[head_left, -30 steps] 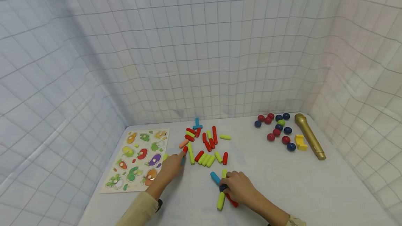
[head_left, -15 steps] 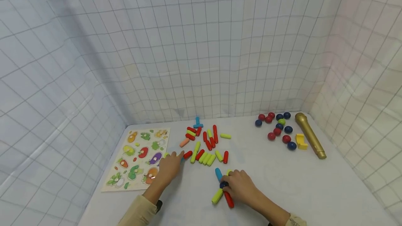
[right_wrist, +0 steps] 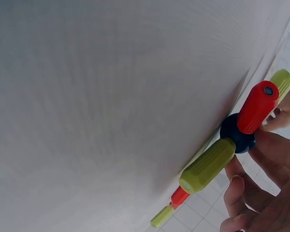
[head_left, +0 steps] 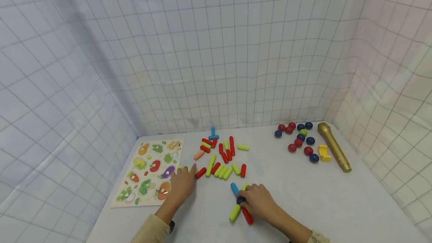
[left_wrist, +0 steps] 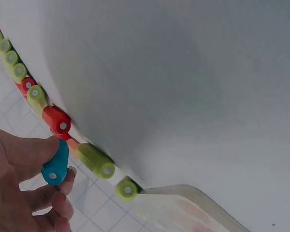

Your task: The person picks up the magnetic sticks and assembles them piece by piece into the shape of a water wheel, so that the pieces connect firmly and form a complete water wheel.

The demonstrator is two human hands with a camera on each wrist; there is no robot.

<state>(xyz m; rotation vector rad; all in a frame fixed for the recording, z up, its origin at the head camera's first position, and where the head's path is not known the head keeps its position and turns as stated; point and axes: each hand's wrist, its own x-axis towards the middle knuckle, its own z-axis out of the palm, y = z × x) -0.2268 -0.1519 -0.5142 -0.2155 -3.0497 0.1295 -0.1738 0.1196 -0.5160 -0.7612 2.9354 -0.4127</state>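
Observation:
My left hand (head_left: 183, 185) is by the right edge of the vegetable board. In the left wrist view its thumb and fingers pinch a blue magnetic stick (left_wrist: 56, 163); from the head that stick is hidden. A red stick (head_left: 200, 173) lies just right of these fingers. My right hand (head_left: 260, 201) grips a dark blue ball (head_left: 240, 200) with sticks radiating from it: blue (head_left: 234, 189), red (head_left: 248, 216), lime green (head_left: 234, 213) and another lime one (head_left: 246, 186) partly behind the fingers. The right wrist view shows thumb and fingertips at the ball (right_wrist: 230, 127).
Several red and lime sticks (head_left: 222, 171) and an orange stick (head_left: 199, 155) lie beyond the hands. The vegetable puzzle board (head_left: 143, 200) is at left. Far right are red, blue and green balls (head_left: 308, 150), a yellow piece (head_left: 324, 154) and a gold tube (head_left: 334, 147).
The red stick near my left fingers has turned and now lies on the table apart from them. My left hand has drawn slightly back. The ball and its sticks have rotated in my right hand.

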